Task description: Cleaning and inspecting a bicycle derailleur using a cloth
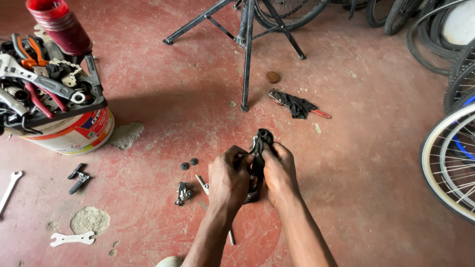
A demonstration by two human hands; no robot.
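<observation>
Both hands close on a black bicycle derailleur (258,148) held just above the red workshop floor (163,99): the left hand (228,180) wraps its lower body in a firm grip, while the right hand (279,170) pinches the upper cage between thumb and fingers. The part's round pulley end stands clear above the knuckles. Just left of the grip lie two small black pulley wheels (189,163), a loose metal mechanism (183,193) and a slim tool (202,184) partly under the left wrist. With greasy metal held only by fingertips on one side, the derailleur could slip and drop onto those pieces, scattering the small wheels across the floor; a pinched finger in the cage looks a fair risk too. Farther left sit a black clip-like part (78,177), a flat white spanner (72,239) and a paint bucket (74,133) topped with a tray of tools (39,79). Beyond the grip stand a repair stand's legs (246,59) and a rag-wrapped tool (297,105); bicycle wheels (448,158) crowd the right.
</observation>
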